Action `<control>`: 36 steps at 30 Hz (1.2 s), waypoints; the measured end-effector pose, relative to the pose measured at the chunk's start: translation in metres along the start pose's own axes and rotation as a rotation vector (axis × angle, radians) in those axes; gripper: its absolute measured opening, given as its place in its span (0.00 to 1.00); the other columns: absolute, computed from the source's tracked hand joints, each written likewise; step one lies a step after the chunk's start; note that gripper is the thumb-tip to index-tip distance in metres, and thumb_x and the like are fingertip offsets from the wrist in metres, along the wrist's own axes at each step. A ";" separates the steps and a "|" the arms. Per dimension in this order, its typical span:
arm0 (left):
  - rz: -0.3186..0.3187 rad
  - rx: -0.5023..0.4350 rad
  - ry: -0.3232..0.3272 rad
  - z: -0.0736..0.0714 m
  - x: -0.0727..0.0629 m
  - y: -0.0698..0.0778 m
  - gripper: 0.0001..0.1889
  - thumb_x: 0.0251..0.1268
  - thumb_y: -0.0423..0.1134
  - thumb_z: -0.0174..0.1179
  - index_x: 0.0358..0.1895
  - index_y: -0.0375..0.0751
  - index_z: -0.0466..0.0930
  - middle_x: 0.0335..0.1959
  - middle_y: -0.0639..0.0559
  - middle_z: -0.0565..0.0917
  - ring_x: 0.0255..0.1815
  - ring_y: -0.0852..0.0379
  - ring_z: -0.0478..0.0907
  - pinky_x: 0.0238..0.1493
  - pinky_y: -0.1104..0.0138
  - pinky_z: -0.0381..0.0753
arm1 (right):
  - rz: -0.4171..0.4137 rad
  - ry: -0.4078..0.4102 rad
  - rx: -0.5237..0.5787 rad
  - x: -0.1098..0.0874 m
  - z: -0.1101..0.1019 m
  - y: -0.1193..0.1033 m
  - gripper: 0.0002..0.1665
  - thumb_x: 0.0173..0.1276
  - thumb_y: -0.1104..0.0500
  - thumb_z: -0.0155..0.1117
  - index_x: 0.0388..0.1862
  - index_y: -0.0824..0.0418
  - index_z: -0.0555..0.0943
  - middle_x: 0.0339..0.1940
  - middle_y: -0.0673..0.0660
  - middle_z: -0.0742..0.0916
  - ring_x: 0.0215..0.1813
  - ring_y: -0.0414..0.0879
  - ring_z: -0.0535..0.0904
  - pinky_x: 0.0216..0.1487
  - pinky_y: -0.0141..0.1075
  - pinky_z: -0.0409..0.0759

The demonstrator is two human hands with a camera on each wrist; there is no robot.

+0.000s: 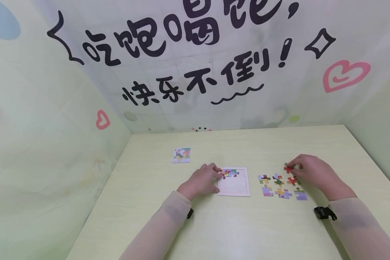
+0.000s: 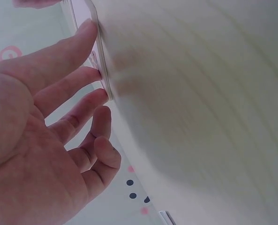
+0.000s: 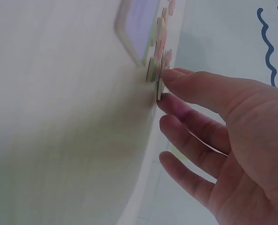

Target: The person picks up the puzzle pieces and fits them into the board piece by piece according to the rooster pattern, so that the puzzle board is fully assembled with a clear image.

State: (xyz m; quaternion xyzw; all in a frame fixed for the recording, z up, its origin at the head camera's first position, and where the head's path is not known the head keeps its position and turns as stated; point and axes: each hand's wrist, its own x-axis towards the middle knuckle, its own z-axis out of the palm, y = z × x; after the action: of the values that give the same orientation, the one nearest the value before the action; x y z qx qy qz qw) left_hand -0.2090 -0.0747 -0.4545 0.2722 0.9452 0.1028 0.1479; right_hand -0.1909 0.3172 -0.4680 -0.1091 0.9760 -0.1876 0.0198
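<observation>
My left hand (image 1: 201, 181) rests at the left side of a white puzzle frame (image 1: 234, 187), thumb and fingertips spread along its edge. Inside the frame, joined puzzle pieces (image 1: 230, 173) with a colourful print lie along the top. Over on the right, my right hand (image 1: 316, 176) pinches a red puzzle piece (image 1: 288, 168) between thumb and index finger, at the upper right of the loose pieces. In the right wrist view, the other fingers of the right hand (image 3: 232, 136) extend loosely below the pinch. Several loose puzzle pieces (image 1: 283, 193) lie in rows between frame and right hand.
A small square picture card (image 1: 181, 155) lies toward the back left of the pale table (image 1: 143, 177). Printed cloth walls (image 1: 195, 108) with black writing and hearts stand behind and at both sides. A black strap (image 1: 325, 213) sits at the right wrist.
</observation>
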 end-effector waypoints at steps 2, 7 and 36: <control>0.001 0.003 0.002 0.000 0.000 0.000 0.31 0.58 0.47 0.77 0.67 0.51 0.81 0.70 0.58 0.76 0.63 0.53 0.71 0.60 0.63 0.77 | 0.002 0.003 0.004 0.000 0.000 0.000 0.13 0.64 0.59 0.75 0.47 0.60 0.91 0.44 0.61 0.90 0.37 0.47 0.80 0.36 0.44 0.80; 0.005 0.007 0.008 -0.001 0.000 0.000 0.31 0.58 0.47 0.77 0.67 0.51 0.81 0.70 0.57 0.76 0.63 0.53 0.72 0.60 0.62 0.77 | 0.002 0.012 0.016 0.001 -0.002 -0.001 0.13 0.65 0.57 0.75 0.47 0.60 0.91 0.43 0.58 0.90 0.37 0.46 0.80 0.35 0.42 0.79; 0.010 0.017 0.002 0.004 -0.001 -0.003 0.31 0.58 0.48 0.77 0.66 0.53 0.82 0.70 0.59 0.76 0.62 0.54 0.71 0.58 0.64 0.77 | -0.021 0.002 0.037 0.005 0.006 -0.029 0.14 0.67 0.57 0.74 0.50 0.59 0.90 0.46 0.59 0.90 0.39 0.48 0.80 0.43 0.51 0.83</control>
State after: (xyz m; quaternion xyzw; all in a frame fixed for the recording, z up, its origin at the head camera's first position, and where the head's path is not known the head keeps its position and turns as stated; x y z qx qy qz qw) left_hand -0.2086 -0.0767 -0.4584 0.2781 0.9448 0.0956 0.1441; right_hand -0.1891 0.2876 -0.4626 -0.1189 0.9711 -0.2060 0.0189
